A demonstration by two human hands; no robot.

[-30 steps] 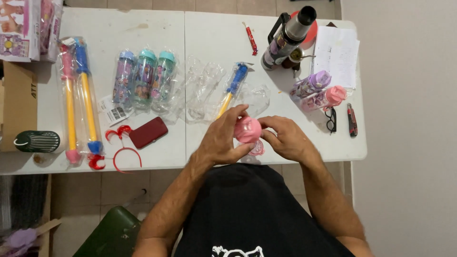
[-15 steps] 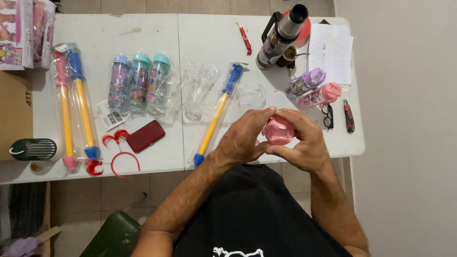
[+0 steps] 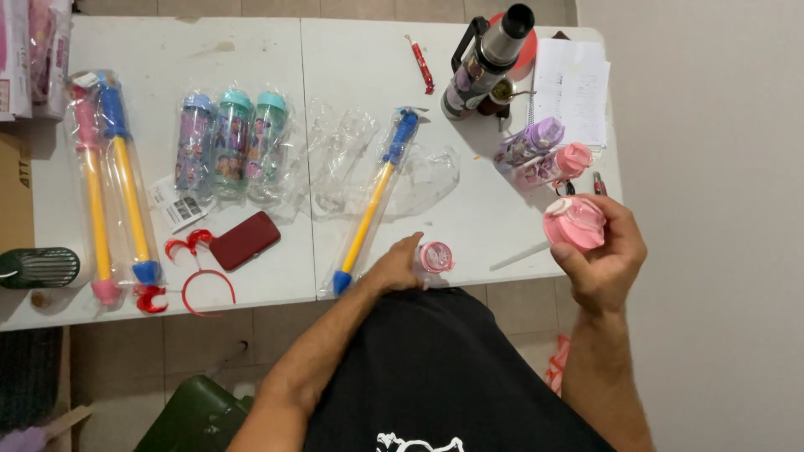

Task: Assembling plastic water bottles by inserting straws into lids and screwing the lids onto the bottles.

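Pink lid point(image 3: 574, 223) — in right hand point(image 3: 605, 255) grip, off-table.

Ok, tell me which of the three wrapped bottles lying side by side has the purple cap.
The leftmost bottle, farthest from the right hand; the other two have teal caps.

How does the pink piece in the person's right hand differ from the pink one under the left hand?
The pink lid is held up in the right hand, off the table edge; the pink-topped bottle stands on the white table against the left hand. The lid looks solid pink; the bottle's body looks clear. Both share the same pink.
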